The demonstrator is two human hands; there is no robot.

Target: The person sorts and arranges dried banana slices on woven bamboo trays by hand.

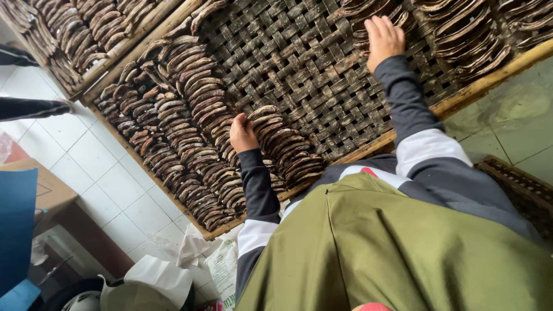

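A woven bamboo tray with a pale wooden frame carries rows of dark brown, curved, overlapping slices. My left hand rests on the row near the tray's near edge, fingers curled down around some slices there. My right hand reaches further across the tray. It lies flat, fingers apart, on a separate heap of the same slices. Bare weave lies between the two hands. Both arms wear grey and white sleeves, and a green apron covers my front.
A second tray full of slices lies at the upper left. More heaps sit at the upper right. Another woven tray edge shows at the right. White floor tiles, a cardboard box, white bags and dark shapes lie at the left.
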